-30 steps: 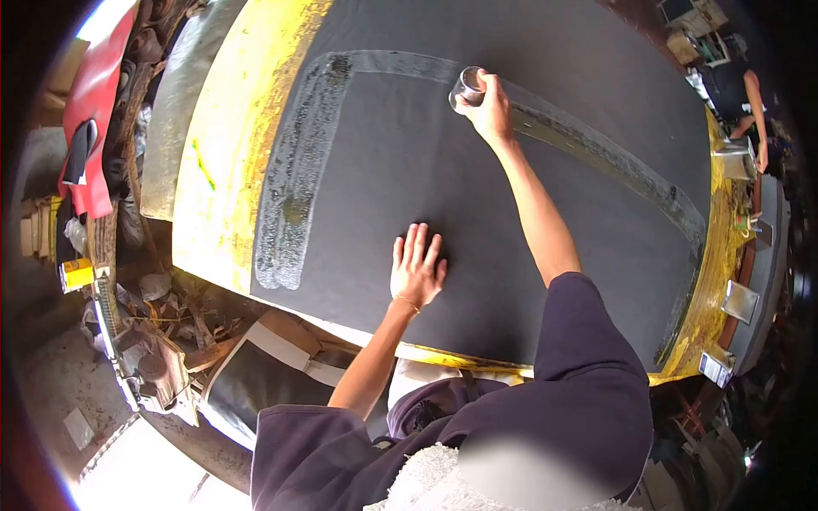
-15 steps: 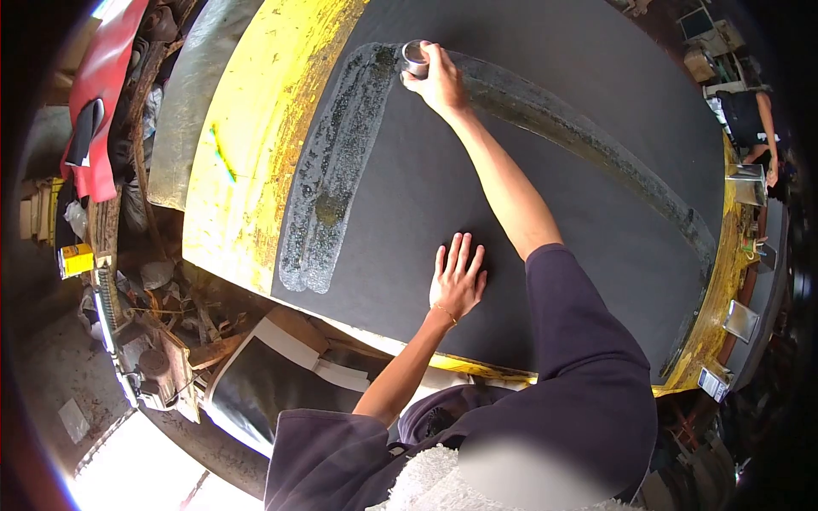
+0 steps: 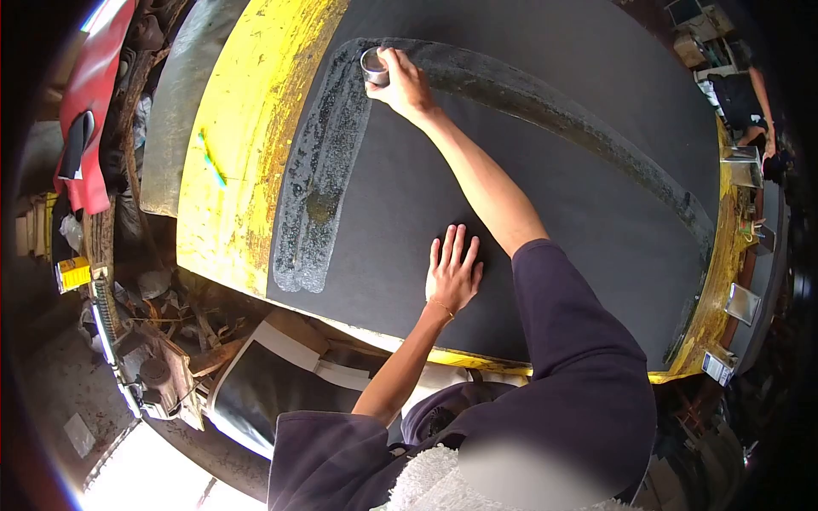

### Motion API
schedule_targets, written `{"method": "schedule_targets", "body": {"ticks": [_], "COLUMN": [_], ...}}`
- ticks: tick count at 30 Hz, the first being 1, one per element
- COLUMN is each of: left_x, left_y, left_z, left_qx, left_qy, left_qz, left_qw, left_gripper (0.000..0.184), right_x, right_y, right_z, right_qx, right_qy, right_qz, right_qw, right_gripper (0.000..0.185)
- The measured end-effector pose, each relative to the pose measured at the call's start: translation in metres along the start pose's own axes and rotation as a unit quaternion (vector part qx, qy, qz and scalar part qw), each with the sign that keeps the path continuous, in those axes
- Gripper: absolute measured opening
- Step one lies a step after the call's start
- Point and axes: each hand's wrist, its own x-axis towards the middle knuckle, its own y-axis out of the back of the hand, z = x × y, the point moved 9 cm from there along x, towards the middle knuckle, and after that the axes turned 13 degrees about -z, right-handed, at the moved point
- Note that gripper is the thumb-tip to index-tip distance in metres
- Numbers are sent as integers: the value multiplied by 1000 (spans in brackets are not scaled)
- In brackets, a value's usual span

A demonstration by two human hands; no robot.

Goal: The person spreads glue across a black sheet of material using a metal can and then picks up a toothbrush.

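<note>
A large black sheet (image 3: 409,179) covers most of a yellow worktop. My right hand (image 3: 406,88) is closed around a small round metal cup (image 3: 375,66) at the sheet's far left corner. The cup sits over a wet, glossy band (image 3: 307,204) that runs down the sheet's left side. A second such strip (image 3: 562,111) curves along the far side to the right. My left hand (image 3: 453,277) lies flat on the sheet near its front edge, fingers spread, holding nothing.
The yellow worktop (image 3: 226,162) shows along the left, with a thin greenish piece (image 3: 211,162) on it. Metal tins (image 3: 743,303) stand along the right edge. A co-worker's arm (image 3: 764,106) shows at far right. Red sheeting (image 3: 89,128) hangs at left; a black roll (image 3: 281,392) lies below.
My right hand has moved left with the metal cup, from the inner side of the corner onto the left band. My left hand stays flat. The whole view has shifted slightly.
</note>
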Motion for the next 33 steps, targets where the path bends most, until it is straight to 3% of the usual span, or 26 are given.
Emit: {"method": "schedule_targets", "body": {"ticks": [5,8,13,33], "left_x": [-1,-1,0,2], "left_y": [0,0,7,2], "left_z": [1,1,4,14], "left_qx": [6,6,14,100], "left_qy": [2,3,0,5], "left_qz": [0,13,31,58], "left_qw": [1000,1000,999,993], "left_gripper": [54,53,53,50], "right_x": [-31,-53,-91,-288], "right_y": [23,50,96,331], "right_z": [10,23,49,165], "right_qx": [16,15,-41,-112], "right_qy": [-29,-5,-61,-154], "right_qz": [-13,40,29,134], "right_qw": [999,999,997,972], "right_gripper": [61,59,60,58]}}
